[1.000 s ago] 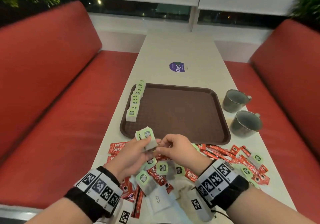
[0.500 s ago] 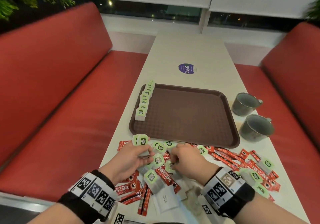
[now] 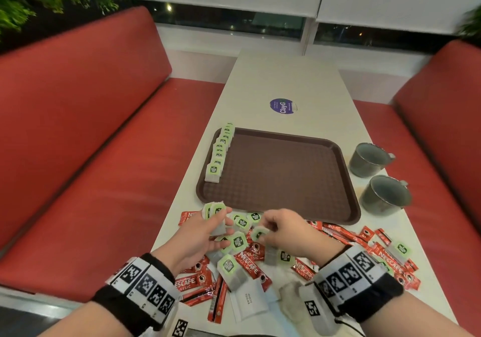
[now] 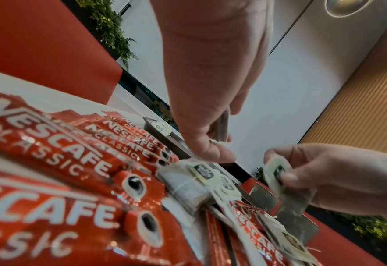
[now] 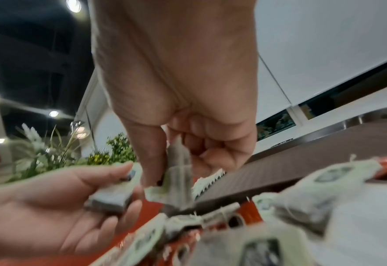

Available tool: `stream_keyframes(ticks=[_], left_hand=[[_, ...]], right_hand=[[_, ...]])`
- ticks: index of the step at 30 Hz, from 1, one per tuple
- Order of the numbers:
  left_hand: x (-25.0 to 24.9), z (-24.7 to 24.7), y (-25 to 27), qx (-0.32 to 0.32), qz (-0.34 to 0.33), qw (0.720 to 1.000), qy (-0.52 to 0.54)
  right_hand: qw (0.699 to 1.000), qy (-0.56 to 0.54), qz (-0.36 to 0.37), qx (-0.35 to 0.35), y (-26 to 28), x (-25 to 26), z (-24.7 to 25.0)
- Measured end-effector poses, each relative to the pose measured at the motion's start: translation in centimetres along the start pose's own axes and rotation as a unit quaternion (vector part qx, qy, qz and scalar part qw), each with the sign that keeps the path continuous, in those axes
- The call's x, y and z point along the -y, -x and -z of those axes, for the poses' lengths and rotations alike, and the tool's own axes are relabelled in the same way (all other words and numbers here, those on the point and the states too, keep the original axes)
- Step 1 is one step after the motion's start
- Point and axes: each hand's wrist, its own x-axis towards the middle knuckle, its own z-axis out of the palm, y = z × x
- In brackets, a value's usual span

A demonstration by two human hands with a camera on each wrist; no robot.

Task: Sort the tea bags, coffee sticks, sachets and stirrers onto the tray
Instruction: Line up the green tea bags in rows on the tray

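The brown tray (image 3: 281, 180) lies mid-table, with a row of green-tagged tea bags (image 3: 220, 151) standing along its left rim. In front of it is a mixed pile of tea bags, red Nescafe coffee sticks (image 3: 250, 261) and white sugar sachets (image 3: 247, 302). My left hand (image 3: 221, 223) hovers over the pile's left part and grips a small stack of tea bags (image 3: 214, 213) (image 5: 115, 190). My right hand (image 3: 263, 230), just to its right, pinches one tea bag (image 3: 260, 233) (image 5: 178, 169) (image 4: 276, 172) between thumb and fingers, lifted off the pile.
Two grey metal mugs (image 3: 369, 159) (image 3: 387, 196) stand right of the tray. A round purple sticker (image 3: 283, 106) lies beyond it. More coffee sticks and tea bags (image 3: 385, 256) spread to the front right. Red benches flank the narrow table.
My right hand went down into the pile and has come up pinching one tea bag. My left hand keeps its stack and has stayed over the pile's left part.
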Motion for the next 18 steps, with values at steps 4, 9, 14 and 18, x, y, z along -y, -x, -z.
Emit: stream_keyframes(ticks=[4, 9, 14, 18], left_hand=[[-0.3, -0.8, 0.1, 0.072, 0.022, 0.996, 0.056], [-0.5, -0.9, 0.6, 0.164, 0.023, 0.984, 0.067], [-0.1, -0.3, 0.7, 0.137, 0.033, 0.989, 0.051], [0.1, 0.9, 1.0, 0.091, 0.024, 0.993, 0.073]], right_hand=[[0.956, -0.293, 0.018, 0.021, -0.2, 1.5, 0.9], [0.959, -0.283, 0.029, -0.003, -1.5, 3.2, -0.2], [0.955, -0.296, 0.01, -0.013, -2.3, 2.9, -1.4], [0.984, -0.167, 0.005, -0.062, -2.4, 2.1, -1.4]])
